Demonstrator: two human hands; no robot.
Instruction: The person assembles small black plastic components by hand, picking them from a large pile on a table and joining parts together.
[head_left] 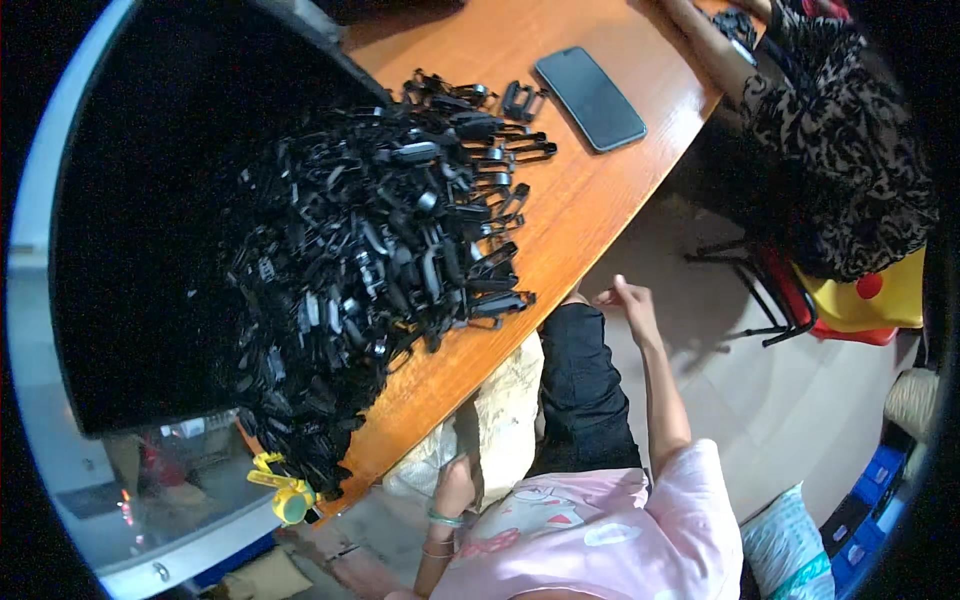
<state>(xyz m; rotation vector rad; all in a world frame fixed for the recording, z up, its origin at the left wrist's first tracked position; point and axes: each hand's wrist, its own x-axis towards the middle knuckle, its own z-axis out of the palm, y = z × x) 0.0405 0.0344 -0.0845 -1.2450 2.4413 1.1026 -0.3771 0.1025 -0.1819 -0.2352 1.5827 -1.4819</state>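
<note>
A big heap of small black plastic clip-like pieces [390, 220] covers much of the orange wooden table [580, 235]. My right hand [632, 297] hangs beyond the table's near edge, above the floor beside my dark-trousered leg. Its thumb and a finger stand apart, and nothing shows between them. My left hand [457, 487], below a green bangle, is low by a cream sack [508, 405] under the table edge. Shade and the sack hide its fingers, so what it holds, if anything, cannot be seen.
A dark phone [592, 98] lies on the table right of the heap. A large black panel [150, 220] stands left, with a yellow object [285, 495] beneath. Another person's arm [715, 45] rests at the far right, near a yellow-red stool [865, 300]. Blue bins [880, 470] stand lower right.
</note>
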